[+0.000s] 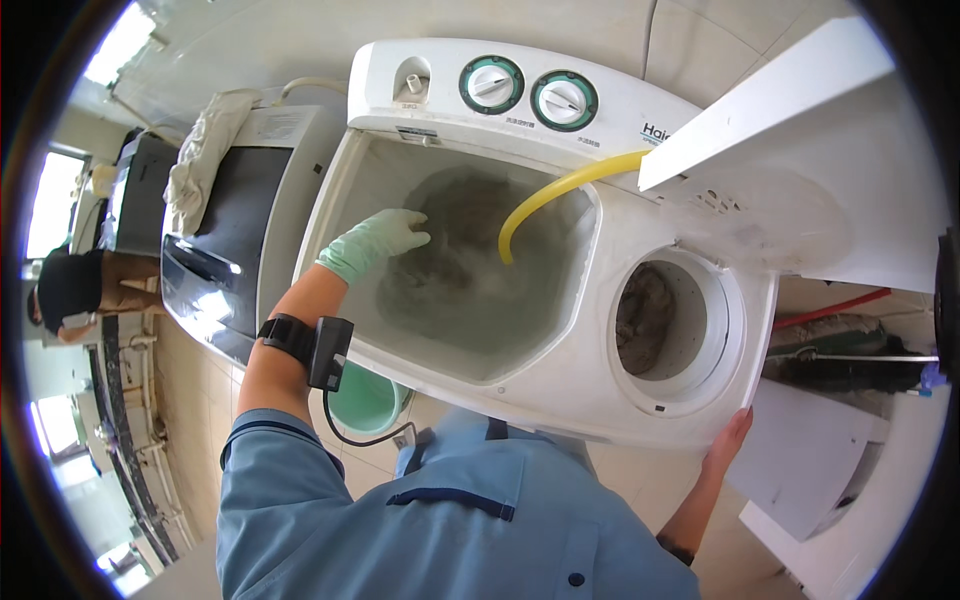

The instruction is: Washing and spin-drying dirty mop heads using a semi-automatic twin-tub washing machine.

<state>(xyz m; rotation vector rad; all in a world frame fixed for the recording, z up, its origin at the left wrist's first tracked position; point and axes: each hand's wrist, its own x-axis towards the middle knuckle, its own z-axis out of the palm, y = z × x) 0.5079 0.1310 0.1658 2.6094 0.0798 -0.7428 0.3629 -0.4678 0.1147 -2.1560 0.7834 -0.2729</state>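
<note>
My left hand [386,236], in a pale green rubber glove, is held over the left part of a twin-tub washing machine's wash tub [360,330], fingers slightly curled and apart, with nothing seen in them. Dark, soaked fabric [450,217] lies in cloudy water below it. A yellow hose [555,187] hangs into the tub, right of the hand. My bare right hand [729,441] rests against the front right corner of the white machine body [555,409]. Grey-brown fabric [646,319] fills part of the round spin tub [694,322]. Two dials [491,84] are on the back panel.
The raised white lid [810,180] stands at the right. Another washing machine [247,202] with a pale cloth [206,161] on it is at the left. A green bucket [367,401] stands on the floor in front. A person [71,292] is at the far left.
</note>
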